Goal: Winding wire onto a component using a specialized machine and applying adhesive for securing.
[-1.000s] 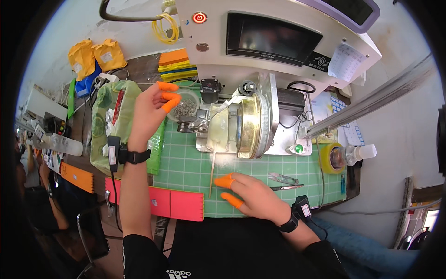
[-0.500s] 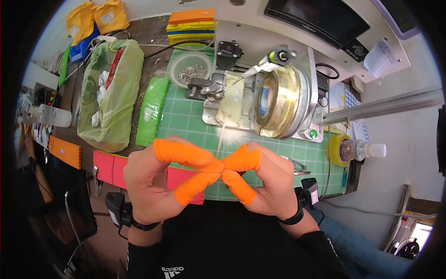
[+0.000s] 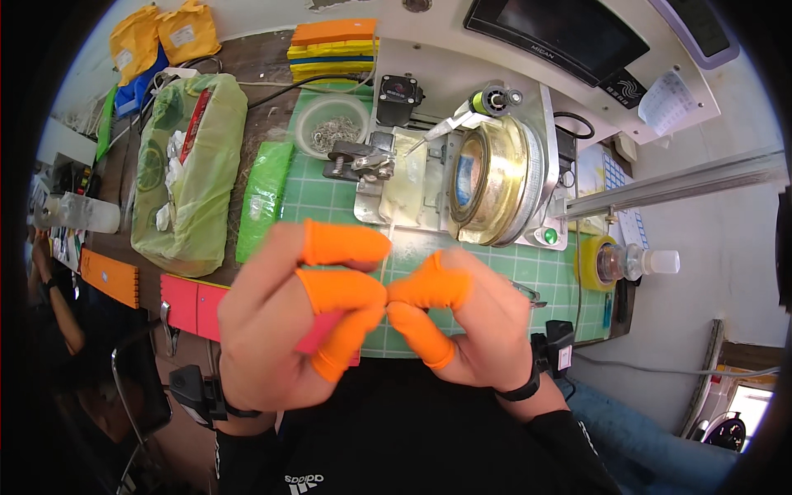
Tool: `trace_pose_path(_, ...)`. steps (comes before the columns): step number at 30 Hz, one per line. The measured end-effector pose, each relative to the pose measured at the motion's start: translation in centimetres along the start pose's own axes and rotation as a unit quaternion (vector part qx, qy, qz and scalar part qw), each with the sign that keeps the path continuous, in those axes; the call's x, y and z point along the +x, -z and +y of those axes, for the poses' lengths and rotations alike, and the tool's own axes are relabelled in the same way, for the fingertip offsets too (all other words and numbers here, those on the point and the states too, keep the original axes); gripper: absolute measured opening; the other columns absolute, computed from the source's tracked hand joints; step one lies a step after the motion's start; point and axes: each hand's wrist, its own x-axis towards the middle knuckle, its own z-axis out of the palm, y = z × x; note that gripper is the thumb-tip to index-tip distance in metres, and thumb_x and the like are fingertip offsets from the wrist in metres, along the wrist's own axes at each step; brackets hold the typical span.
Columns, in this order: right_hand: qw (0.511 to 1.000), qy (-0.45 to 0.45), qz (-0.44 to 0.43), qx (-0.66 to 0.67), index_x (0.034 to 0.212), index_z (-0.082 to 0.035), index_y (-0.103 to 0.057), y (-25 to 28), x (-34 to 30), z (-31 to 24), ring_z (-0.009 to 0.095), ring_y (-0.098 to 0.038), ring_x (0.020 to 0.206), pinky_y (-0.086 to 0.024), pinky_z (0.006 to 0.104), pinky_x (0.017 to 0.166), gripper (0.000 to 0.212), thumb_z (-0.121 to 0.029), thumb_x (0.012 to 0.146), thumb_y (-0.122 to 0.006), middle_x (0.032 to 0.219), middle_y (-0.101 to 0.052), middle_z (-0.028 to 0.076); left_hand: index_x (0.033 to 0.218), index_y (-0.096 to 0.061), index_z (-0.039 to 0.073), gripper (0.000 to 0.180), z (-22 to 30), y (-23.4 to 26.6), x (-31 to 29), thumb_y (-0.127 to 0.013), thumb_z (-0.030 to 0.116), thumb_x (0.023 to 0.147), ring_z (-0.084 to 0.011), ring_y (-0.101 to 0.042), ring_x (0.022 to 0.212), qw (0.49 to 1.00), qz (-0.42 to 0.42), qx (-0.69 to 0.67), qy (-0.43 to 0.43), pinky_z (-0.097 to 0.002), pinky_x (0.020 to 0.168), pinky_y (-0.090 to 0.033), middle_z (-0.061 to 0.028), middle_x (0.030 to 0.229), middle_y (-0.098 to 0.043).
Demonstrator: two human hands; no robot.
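Just in front of the machine, my left hand (image 3: 285, 330) and my right hand (image 3: 474, 322) meet fingertip to fingertip. Orange finger cots cover the thumb and fingers that meet. Thumb and finger are pinched on each hand, but what lies between them is too small or too hidden to make out. One more orange-covered finger of my left hand is raised apart from that pinch. Behind the fingertips, a thin pale strip (image 3: 389, 239) sticks out from the machine's metal plate (image 3: 375, 216) toward me. A clear bowl (image 3: 305, 132) of small silvery metal pieces stands beside the machine.
A benchtop machine (image 3: 540, 223) with a yellowish tape reel (image 3: 503, 181) stands on the green gridded mat (image 3: 318, 194). To the left are a green packet (image 3: 264, 198) and a bag-lined bin (image 3: 223, 165). Jars and yellow tape (image 3: 587, 264) sit right. Another person's arm (image 3: 62, 309) shows far left.
One finger of my left hand has lifted away from the pinch, and that hand has turned slightly. My right hand stays pinched in nearly the same place. The view has shifted a little.
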Motion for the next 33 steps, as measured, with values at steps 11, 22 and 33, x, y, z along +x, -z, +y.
trace_pose_path(11,0.922,-0.234,0.107,0.288,0.140,0.000,-0.048,-5.8,-0.4,4.3,0.012,-0.057,0.095,-0.048,0.0286,0.090,0.032,-0.015,0.112,-0.057,0.113,-0.056,0.008,0.104,-0.069,-0.004,0.013,-6.9,-0.2,5.8,-0.073,-0.003,0.092,-0.0224,-0.068,0.100,0.998,0.037,0.042,-0.028,-0.0321,0.091,-0.052,-0.0130,0.111,-0.072)
trace_pose_path(22,0.878,-0.248,0.213,0.349,0.137,-0.006,-0.045,-8.3,1.1,7.0,0.011,-0.051,0.105,-0.044,0.0284,0.094,0.025,-0.020,0.116,-0.049,0.120,-0.052,0.004,0.098,-0.070,-0.005,0.015,-8.7,-1.9,6.8,-0.076,-0.008,0.084,-0.0285,-0.068,0.088,0.996,0.003,0.073,-0.056,-0.0338,0.078,-0.054,-0.0146,0.098,-0.072)
trace_pose_path(33,0.909,-0.186,0.239,0.287,0.128,-0.003,-0.048,-9.2,1.5,8.7,0.015,-0.056,0.104,-0.047,0.0306,0.093,0.018,-0.008,0.112,-0.054,0.116,-0.054,0.006,0.096,-0.070,-0.007,0.015,-8.0,-1.3,7.7,-0.076,-0.008,0.082,-0.0294,-0.068,0.084,0.990,-0.048,0.113,-0.068,-0.0348,0.074,-0.054,-0.0168,0.097,-0.071)
